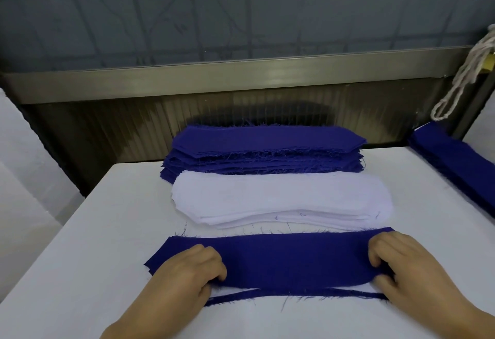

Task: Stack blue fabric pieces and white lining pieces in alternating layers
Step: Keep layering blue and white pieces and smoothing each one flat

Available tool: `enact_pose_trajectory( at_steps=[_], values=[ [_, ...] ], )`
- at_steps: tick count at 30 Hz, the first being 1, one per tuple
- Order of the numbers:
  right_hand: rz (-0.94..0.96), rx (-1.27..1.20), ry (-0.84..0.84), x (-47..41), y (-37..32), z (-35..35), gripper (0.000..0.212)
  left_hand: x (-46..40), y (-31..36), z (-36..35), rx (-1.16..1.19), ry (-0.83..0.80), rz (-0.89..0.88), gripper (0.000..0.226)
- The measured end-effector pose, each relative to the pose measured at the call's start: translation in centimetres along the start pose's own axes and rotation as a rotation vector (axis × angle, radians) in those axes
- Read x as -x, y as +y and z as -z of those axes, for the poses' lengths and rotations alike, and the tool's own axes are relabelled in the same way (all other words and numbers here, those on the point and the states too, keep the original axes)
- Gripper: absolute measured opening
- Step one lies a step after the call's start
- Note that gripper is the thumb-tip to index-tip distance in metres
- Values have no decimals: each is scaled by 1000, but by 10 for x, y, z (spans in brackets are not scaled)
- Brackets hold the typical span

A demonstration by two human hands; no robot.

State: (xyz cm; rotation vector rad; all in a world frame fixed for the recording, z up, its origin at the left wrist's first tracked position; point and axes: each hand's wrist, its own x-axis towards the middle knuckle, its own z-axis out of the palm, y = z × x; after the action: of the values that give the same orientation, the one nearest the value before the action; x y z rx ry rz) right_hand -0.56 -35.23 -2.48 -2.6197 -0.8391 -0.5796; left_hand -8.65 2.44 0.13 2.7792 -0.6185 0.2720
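A blue fabric piece (294, 258) lies flat across the front of the white table (80, 258). My left hand (184, 274) grips its left end with curled fingers, and my right hand (401, 266) grips its right end the same way. Under its near edge a thin white layer (233, 291) shows, and below that the frayed edge of another blue piece (294, 295). Behind lies a stack of white lining pieces (281, 199). A taller stack of blue pieces (267, 148) sits further back.
Another pile of blue strips (455, 167) lies along the table's right edge. A pale rope (460, 81) hangs at the upper right. A metal rail and dark panel (214, 78) close off the back of the table. White cloth lies to the left.
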Motion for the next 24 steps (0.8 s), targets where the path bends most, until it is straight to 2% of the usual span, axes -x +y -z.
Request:
enact_pose_trajectory(
  at_steps=[3, 5, 10, 13, 16, 21, 24],
  values=[
    [3, -6, 3, 1, 0, -1, 20, 0, -1, -3, 26, -12, -8, 41],
    [8, 7, -10, 1, 0, -2, 27, 1, -3, -4, 30, -25, -2, 45],
    [-6, 17, -36, 3, 3, -3, 27, 1, -4, -5, 27, -36, -7, 51],
    [-17, 13, -23, 2, 2, -3, 24, 0, -2, -4, 44, -24, -25, 43],
    [-19, 16, 11, 1, 1, -2, 12, 0, -2, -5, 61, -25, -27, 41],
    [-31, 24, 17, 0, 0, -1, 11, 1, -3, -7, 63, -55, -14, 47],
    [-29, 26, 6, 0, -1, 1, 10, 3, -5, -8, 115, -62, 5, 40]
  ],
)
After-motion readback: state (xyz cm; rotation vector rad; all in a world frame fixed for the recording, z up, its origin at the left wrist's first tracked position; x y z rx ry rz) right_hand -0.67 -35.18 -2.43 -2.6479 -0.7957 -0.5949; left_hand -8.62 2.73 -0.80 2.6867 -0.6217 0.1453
